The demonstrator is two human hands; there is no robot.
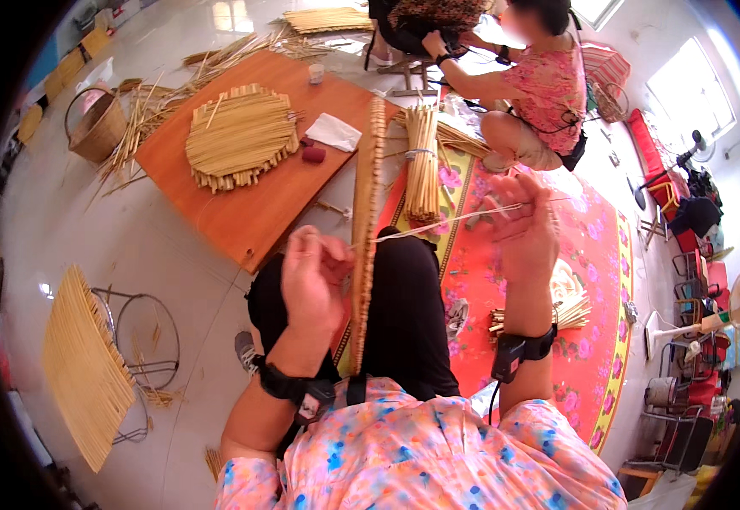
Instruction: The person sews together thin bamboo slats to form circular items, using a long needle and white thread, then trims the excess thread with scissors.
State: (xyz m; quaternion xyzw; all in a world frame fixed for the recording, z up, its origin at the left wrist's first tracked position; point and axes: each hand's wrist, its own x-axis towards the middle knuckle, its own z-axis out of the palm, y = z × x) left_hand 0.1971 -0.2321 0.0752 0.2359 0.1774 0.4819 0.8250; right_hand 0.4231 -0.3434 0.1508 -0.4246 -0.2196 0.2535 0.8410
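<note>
A straw panel, seen nearly edge-on, stands upright between my knees, its edge a row of cut stalk ends. Close against its left face is my left hand, fingers curled; what they grip is hidden. My right hand is raised on the other side, well away from the panel. It pinches a white thread stretched from the panel up to its fingers. A thin straight line past those fingers may be a needle, too fine to be sure.
An orange-brown board ahead bears a round straw mat, a dark red spool and a white cloth. A tied straw bundle stands beyond my knees. Another straw panel leans at left. A co-worker sits far right.
</note>
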